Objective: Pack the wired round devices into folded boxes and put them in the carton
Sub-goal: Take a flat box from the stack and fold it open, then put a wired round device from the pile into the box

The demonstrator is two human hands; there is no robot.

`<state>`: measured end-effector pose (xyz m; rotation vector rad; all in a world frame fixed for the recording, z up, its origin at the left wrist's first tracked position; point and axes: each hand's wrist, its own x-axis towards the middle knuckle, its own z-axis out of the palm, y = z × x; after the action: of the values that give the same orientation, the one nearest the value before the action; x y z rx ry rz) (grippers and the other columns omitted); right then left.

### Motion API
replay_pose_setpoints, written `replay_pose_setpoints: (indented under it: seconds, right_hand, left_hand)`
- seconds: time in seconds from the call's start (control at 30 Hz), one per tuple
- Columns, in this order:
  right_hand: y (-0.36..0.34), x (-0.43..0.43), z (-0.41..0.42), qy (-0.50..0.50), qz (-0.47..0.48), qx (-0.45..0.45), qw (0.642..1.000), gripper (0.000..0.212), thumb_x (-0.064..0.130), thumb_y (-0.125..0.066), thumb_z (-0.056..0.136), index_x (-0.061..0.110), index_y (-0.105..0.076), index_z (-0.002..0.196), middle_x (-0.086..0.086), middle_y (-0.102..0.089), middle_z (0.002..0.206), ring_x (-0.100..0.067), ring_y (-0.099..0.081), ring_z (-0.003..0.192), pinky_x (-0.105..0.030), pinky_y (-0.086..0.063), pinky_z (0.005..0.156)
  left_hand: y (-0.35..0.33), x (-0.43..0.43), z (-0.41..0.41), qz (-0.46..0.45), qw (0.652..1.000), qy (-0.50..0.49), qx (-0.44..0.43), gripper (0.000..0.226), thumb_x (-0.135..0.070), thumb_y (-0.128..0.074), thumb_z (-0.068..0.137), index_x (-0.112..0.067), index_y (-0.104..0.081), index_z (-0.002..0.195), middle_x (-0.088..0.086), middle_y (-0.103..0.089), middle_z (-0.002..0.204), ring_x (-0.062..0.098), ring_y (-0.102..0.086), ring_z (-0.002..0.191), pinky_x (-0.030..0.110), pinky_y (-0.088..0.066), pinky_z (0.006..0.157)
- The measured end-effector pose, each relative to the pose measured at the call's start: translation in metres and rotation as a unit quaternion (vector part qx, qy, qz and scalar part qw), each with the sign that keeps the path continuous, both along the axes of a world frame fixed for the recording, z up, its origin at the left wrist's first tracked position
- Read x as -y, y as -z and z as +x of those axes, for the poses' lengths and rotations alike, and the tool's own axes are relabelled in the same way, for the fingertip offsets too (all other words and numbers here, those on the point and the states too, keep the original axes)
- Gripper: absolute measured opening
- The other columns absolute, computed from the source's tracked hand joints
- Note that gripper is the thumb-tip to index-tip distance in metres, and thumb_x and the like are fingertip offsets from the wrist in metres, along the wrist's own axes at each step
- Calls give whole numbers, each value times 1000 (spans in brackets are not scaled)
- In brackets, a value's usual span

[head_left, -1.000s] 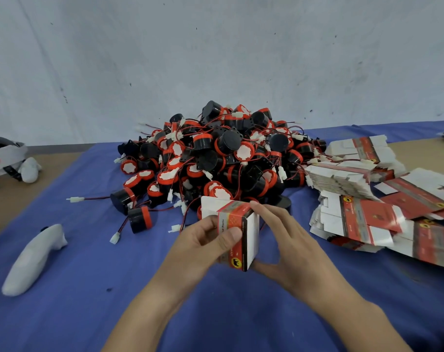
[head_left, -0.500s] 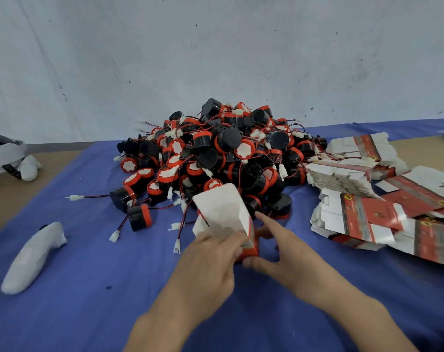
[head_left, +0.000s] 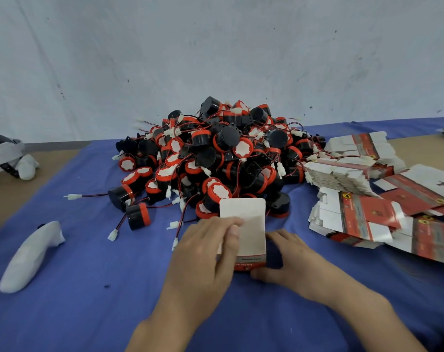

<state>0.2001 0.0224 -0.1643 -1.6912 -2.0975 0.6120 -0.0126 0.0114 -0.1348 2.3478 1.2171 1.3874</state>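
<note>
A small red and white folded box [head_left: 251, 237] stands on the blue cloth in front of me, its white flap raised toward the pile. My left hand [head_left: 205, 252] grips its left side, thumb across the white panel. My right hand [head_left: 287, 257] holds its right side and lower corner. Behind it lies a heap of black and red round devices [head_left: 223, 153] with red-black wires and white plugs. One loose device [head_left: 138, 215] lies at the heap's left front. No carton is in view.
Stacks of flat unfolded boxes [head_left: 363, 212] spread over the right of the table. A white controller [head_left: 30, 255] lies on the blue cloth [head_left: 89, 288] at the left. A white and black headset [head_left: 2, 153] sits at the far left edge.
The box has been turned from showing its red side to its white flap facing up, and it has come down toward me. Both hands moved lower and closer with it.
</note>
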Motion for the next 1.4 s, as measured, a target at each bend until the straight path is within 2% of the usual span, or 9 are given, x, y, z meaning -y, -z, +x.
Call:
replay_pose_setpoints:
  seconds: [0.2, 0.33, 0.5, 0.7, 0.83, 1.0, 1.2, 1.27, 1.4]
  right_hand:
    - [-5, 2, 3, -3, -36, -46, 998, 77, 69, -76, 72, 76, -21, 126, 42, -39, 124, 11, -35, 122, -6, -33, 92]
    - [-9, 3, 4, 9, -49, -88, 995, 122, 89, -67, 53, 51, -12, 156, 30, -29, 154, 4, -25, 145, -26, -32, 116]
    - [-18, 6, 1, 5, -35, -138, 990, 114, 95, -62, 48, 62, -18, 148, 31, -39, 147, 7, -37, 136, -31, -39, 113]
    - [-23, 5, 2, 7, -41, -152, 987, 122, 83, -66, 55, 40, -16, 158, 23, -36, 152, 1, -39, 138, -37, -40, 114]
    - [-20, 4, 6, 20, -40, -153, 987, 125, 84, -63, 56, 39, -9, 160, 21, -35, 155, 3, -40, 135, -34, -40, 114]
    - [-19, 0, 8, 27, -46, -171, 984, 138, 94, -59, 47, 37, -3, 161, 21, -31, 158, 5, -42, 130, -34, -42, 113]
    - [-22, 2, 8, 32, -35, -183, 982, 132, 92, -56, 51, 39, -3, 160, 26, -33, 151, 7, -42, 128, -31, -43, 111]
    - [-24, 3, 7, 32, -27, -190, 981, 127, 88, -56, 55, 38, -4, 160, 28, -33, 146, 8, -43, 125, -26, -41, 108]
    - [-27, 5, 5, 37, -10, -208, 977, 120, 84, -55, 60, 38, -8, 160, 27, -35, 150, 5, -42, 130, -24, -38, 109]
  left_hand:
    - [6, -23, -14, -88, 988, -104, 74, 25, -48, -31, 103, -50, -56, 100, -25, -62, 94, 1, -59, 95, 23, -47, 77]
    - [21, -44, -23, -166, 971, -152, 78, 14, -43, -39, 102, -50, -51, 108, -17, -64, 100, 5, -58, 98, 22, -43, 72]
    - [23, -58, -24, -190, 967, -145, 91, 35, -41, -48, 101, -27, -53, 133, -17, -57, 116, 6, -55, 112, 26, -46, 91]
    - [0, -75, -5, -255, 946, -105, 169, 37, -51, -51, 99, -28, -55, 128, -22, -61, 102, -14, -55, 93, 10, -38, 68]
    - [-21, -99, 9, -339, 920, -122, 153, 37, -56, -54, 96, -24, -46, 113, -19, -49, 95, 6, -52, 90, 22, -37, 72]
    - [-31, -112, 15, -363, 920, -107, 100, 31, -31, -61, 97, -23, -47, 71, -6, -49, 72, 9, -49, 64, 24, -38, 58]
    - [-60, -104, -14, -270, 886, -139, 349, 18, -33, -60, 94, -22, -59, 107, -3, -62, 91, 12, -56, 73, 29, -48, 67]
    - [-68, -99, -25, -199, 858, -136, 454, 31, -31, -60, 94, -17, -57, 121, -5, -64, 100, 7, -63, 79, 26, -52, 66]
    - [-78, -81, -45, -126, 769, -46, 626, 20, -27, -60, 96, -16, -52, 112, 1, -63, 105, 9, -66, 83, 25, -56, 75]
